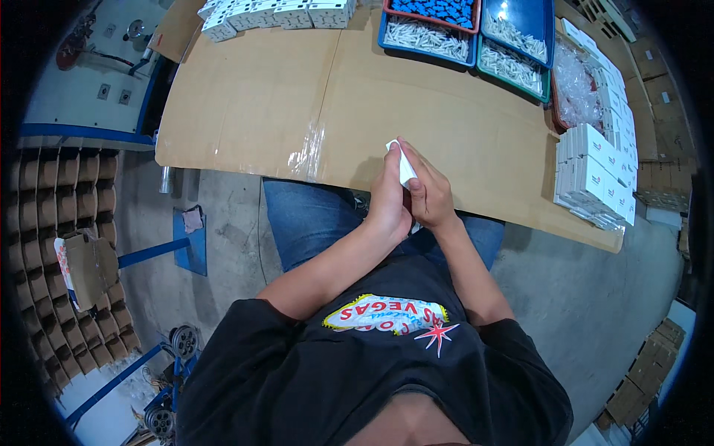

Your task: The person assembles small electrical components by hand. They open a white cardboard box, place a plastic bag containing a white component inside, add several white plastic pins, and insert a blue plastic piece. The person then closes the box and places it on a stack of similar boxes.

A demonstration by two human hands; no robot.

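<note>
Small white box [405,165] pinched between both hands at near table edge [245,119]. Left hand [389,199] and right hand [430,195] grasp it equally close; long axis runs away from body.

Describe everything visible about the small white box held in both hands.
The small white cardboard-looking box is slim and rectangular, plain white where it shows. It is held tilted, one end pointing up and away from the person, above the near edge of the brown cardboard-covered table. The left hand wraps it from the left and the right hand pinches it from the right, so only its upper part shows. Whether it is open or closed cannot be told.
</note>
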